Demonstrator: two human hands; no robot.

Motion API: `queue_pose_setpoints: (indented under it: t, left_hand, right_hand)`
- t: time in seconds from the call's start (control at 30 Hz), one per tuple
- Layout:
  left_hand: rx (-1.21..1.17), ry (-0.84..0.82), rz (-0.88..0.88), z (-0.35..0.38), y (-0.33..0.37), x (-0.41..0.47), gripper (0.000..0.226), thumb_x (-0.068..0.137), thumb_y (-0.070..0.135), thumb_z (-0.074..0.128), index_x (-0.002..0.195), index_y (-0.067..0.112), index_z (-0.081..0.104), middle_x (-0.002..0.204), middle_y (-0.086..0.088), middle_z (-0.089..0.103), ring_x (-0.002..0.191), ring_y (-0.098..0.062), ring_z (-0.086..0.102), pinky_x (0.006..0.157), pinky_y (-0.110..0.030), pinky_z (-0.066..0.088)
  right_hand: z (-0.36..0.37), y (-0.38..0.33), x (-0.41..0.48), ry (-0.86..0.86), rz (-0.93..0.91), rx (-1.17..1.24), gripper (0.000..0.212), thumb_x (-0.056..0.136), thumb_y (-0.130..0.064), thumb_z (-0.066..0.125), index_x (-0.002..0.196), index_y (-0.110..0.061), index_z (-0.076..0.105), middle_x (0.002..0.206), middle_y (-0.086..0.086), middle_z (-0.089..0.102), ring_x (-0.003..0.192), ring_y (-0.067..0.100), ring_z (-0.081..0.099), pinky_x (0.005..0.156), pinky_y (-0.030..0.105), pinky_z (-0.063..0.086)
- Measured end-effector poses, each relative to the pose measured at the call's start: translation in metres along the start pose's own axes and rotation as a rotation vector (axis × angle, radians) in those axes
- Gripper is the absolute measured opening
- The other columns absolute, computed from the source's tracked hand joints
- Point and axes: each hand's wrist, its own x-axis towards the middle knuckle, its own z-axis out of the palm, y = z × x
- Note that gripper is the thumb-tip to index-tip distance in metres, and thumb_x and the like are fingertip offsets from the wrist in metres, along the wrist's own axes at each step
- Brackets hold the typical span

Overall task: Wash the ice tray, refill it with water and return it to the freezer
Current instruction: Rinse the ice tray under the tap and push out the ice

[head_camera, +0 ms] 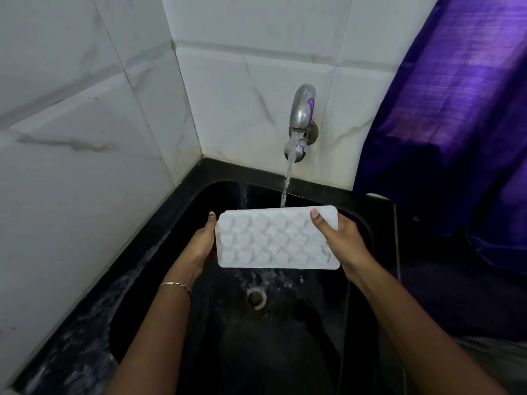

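Over the sink: person holds white ice tray (278, 237) w/ both hands, above the black basin (328, 309), drain (255, 298) just below and nearer the camera.
Left hand (203, 243): clamped on tray's left short edge; thumb tip on the top corner, palm along the edge, fingers hidden under the tray. Thin bracelet (176, 285) on that wrist.
Right hand (340, 240): gripping right short end; thumb lies across the tray's top face near the far corner, other fingers curl beneath, not visible.
Tray: face-up toward the camera, roughly level, slight tilt; rows of small moulded cavities, look heart-shaped. Can't tell how much water sits in them.
Tap (302, 109): chrome, wall-mounted, running; stream (286, 183) drops to the tray's far long edge, right of centre.
Surroundings: white marble-look tiles (85, 124) left and behind; purple cloth (456, 109) hangs at right.
Writing/brands: none legible on tray or tap.
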Motion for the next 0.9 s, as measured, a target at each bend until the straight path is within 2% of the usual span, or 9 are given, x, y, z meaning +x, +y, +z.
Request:
queue_pose_setpoints:
  t: [0.13,0.2,0.27,0.33,0.47,0.57,0.7,0.8,0.9]
  left_hand:
    - [-0.096,0.064,0.175,0.014,0.003,0.0,0.048,0.102,0.048,0.032,0.11,0.014,0.064,0.101,-0.004,0.07,0.091,-0.02,0.068,0.072,-0.028,0.053]
    - [0.02,0.183,0.249,0.021,0.003,0.001,0.042,0.103,0.041,0.033,0.102,0.007,0.058,0.094,-0.003,0.064,0.088,-0.022,0.063,0.066,-0.028,0.048]
    - [0.192,0.35,0.339,0.029,0.003,-0.001,0.037,0.104,0.035,0.031,0.102,0.008,0.055,0.091,-0.002,0.06,0.091,-0.026,0.058,0.065,-0.028,0.04]
    - [0.363,0.468,0.431,0.037,0.004,-0.004,0.043,0.104,0.037,0.027,0.122,0.008,0.055,0.111,-0.009,0.061,0.105,-0.029,0.057,0.076,-0.031,0.042]
    - [0.698,0.54,0.553,0.058,0.006,-0.008,0.059,0.102,0.041,0.027,0.15,0.008,0.026,0.151,-0.016,0.033,0.138,-0.031,0.032,0.11,-0.045,0.033]
    - [0.983,0.515,0.582,0.082,0.005,-0.01,0.065,0.101,0.044,0.018,0.153,0.006,0.012,0.161,-0.014,0.008,0.148,-0.03,0.002,0.117,-0.054,0.001]
    - [1.116,0.428,0.713,0.106,0.005,-0.02,0.071,0.096,0.048,0.01,0.153,0.006,0.01,0.161,-0.014,0.002,0.148,-0.029,-0.009,0.114,-0.056,-0.017]
    - [1.155,0.297,0.846,0.124,0.011,-0.028,0.067,0.097,0.045,0.012,0.153,0.008,0.011,0.161,-0.014,0.001,0.148,-0.029,-0.009,0.118,-0.054,-0.006]
    - [1.173,0.199,0.941,0.143,0.015,-0.037,0.065,0.097,0.042,0.014,0.153,0.011,0.017,0.162,-0.011,0.006,0.149,-0.028,-0.003,0.119,-0.052,0.004]
  right_hand:
    - [0.003,0.011,0.013,0.036,0.11,0.052,0.054,0.078,-0.068,0.058,0.108,-0.024,0.068,0.105,-0.006,0.073,0.099,0.014,0.069,0.09,0.039,0.054]
    - [0.004,0.015,0.02,0.076,0.19,0.101,0.074,0.071,-0.08,0.052,0.116,-0.023,0.065,0.115,-0.003,0.069,0.105,0.02,0.067,0.091,0.046,0.054]
    - [0.005,0.015,0.025,0.137,0.26,0.145,0.07,0.082,-0.075,0.043,0.118,-0.02,0.064,0.116,0.002,0.068,0.103,0.025,0.067,0.087,0.05,0.056]
    - [0.006,0.016,0.031,0.19,0.284,0.179,0.062,0.09,-0.068,0.038,0.117,-0.019,0.064,0.116,0.007,0.068,0.102,0.03,0.067,0.087,0.052,0.055]
    - [0.011,0.015,0.038,0.226,0.278,0.197,0.062,0.089,-0.069,0.04,0.111,-0.018,0.065,0.122,0.02,0.062,0.109,0.042,0.061,0.09,0.061,0.051]
    - [0.014,0.01,0.041,0.237,0.266,0.19,0.059,0.092,-0.065,0.039,0.112,-0.014,0.063,0.119,0.017,0.065,0.109,0.044,0.061,0.09,0.061,0.051]
    - [0.014,0.008,0.04,0.209,0.286,0.213,0.055,0.094,-0.062,0.038,0.12,-0.018,0.061,0.116,0.004,0.068,0.099,0.028,0.067,0.087,0.049,0.056]
    - [0.014,0.011,0.04,0.186,0.299,0.226,0.047,0.1,-0.05,0.035,0.11,-0.013,0.062,0.097,0.005,0.07,0.081,0.021,0.068,0.072,0.035,0.057]
    - [0.017,0.012,0.039,0.158,0.306,0.231,0.046,0.101,-0.048,0.034,0.115,-0.015,0.063,0.105,0.006,0.07,0.089,0.021,0.068,0.084,0.037,0.055]
